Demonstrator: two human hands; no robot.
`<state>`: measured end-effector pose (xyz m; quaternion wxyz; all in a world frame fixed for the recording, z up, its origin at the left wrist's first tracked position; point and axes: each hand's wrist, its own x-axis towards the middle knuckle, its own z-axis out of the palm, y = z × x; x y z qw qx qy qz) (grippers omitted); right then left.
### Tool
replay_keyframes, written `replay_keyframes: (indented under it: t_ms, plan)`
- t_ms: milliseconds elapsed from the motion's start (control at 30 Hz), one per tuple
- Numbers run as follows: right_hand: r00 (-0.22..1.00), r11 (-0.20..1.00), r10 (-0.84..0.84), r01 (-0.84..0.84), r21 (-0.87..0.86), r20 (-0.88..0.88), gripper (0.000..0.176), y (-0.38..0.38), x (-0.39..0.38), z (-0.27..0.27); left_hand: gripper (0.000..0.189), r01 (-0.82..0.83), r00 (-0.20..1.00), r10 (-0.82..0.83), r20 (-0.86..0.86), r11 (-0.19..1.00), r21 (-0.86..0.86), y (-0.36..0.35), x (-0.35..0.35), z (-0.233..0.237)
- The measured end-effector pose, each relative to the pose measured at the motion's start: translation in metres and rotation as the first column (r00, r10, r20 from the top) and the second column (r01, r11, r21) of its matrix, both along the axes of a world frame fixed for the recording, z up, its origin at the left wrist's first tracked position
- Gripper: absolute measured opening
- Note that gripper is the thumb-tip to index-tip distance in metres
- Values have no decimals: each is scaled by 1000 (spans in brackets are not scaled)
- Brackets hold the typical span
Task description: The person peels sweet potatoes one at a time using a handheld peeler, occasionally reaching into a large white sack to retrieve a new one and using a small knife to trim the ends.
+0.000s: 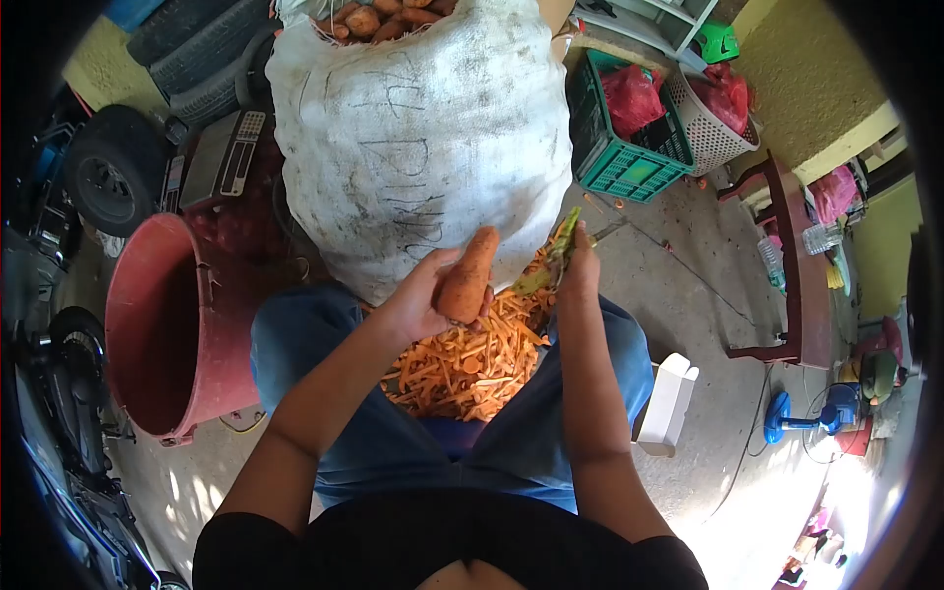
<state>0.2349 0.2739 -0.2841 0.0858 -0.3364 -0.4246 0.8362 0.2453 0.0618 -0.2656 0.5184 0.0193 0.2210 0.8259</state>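
Observation:
An orange carrot point(468, 279) is held in my left hand point(428, 295), tilted with its narrower end up. My right hand point(580, 264) is closed round a green tool point(559, 258), its details too small to make out, a little to the right of the carrot. Below both hands, between my knees, a heap of orange peelings and pieces point(467, 369) lies in a container whose dark blue edge point(454, 435) shows. Behind the hands stands a large white sack point(413, 147) with handwriting on it and carrots point(379, 20) at its open top.
To the left are a red bin point(226, 334), a scale point(224, 162) and tires point(113, 167). A green crate point(634, 167), a white basket point(703, 128) and a reddish wooden piece point(808, 285) stand at the right. An open white box point(667, 405) lies beside my right knee.

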Motion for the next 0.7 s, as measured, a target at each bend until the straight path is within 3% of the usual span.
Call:
replay_keyframes:
  t_ms: [33,133,233,267,400,500,600,633,667,700]
  plan:
    - [1000,1000,3,-3,7,7,25,-8,2,1,41,-3,1000,3,7,1000,7,5,1,-11]
    - [994,980,71,-55,189,-78,25,-43,12,16,38,-193,955,263,134,899,-393,19,4,-22]
    - [972,864,209,-131,486,-109,24,-59,11,0,34,-178,960,237,150,928,-328,21,4,-43]
    - [968,829,218,-115,548,-126,25,-65,10,-1,32,-108,983,132,129,979,-176,17,1,-49]
    - [970,810,211,-105,577,-120,26,-72,6,1,34,-174,954,219,204,961,-216,27,-1,-41]
    - [955,730,278,-143,668,-99,27,-75,7,-2,35,-239,904,335,264,911,-336,28,0,-31]
    - [978,550,209,-125,826,9,25,-78,8,5,37,-236,894,349,282,900,-366,24,-1,-47]
    - [978,549,210,-127,826,10,25,-76,5,3,36,-152,969,154,195,988,-22,15,-4,-74]
    - [986,433,163,-31,901,-45,24,-69,1,-1,36,-5,999,-7,40,951,308,11,-6,-77]
    - [987,305,124,61,951,-104,23,-62,-2,-2,36,-9,999,-5,44,951,308,11,-3,-78]
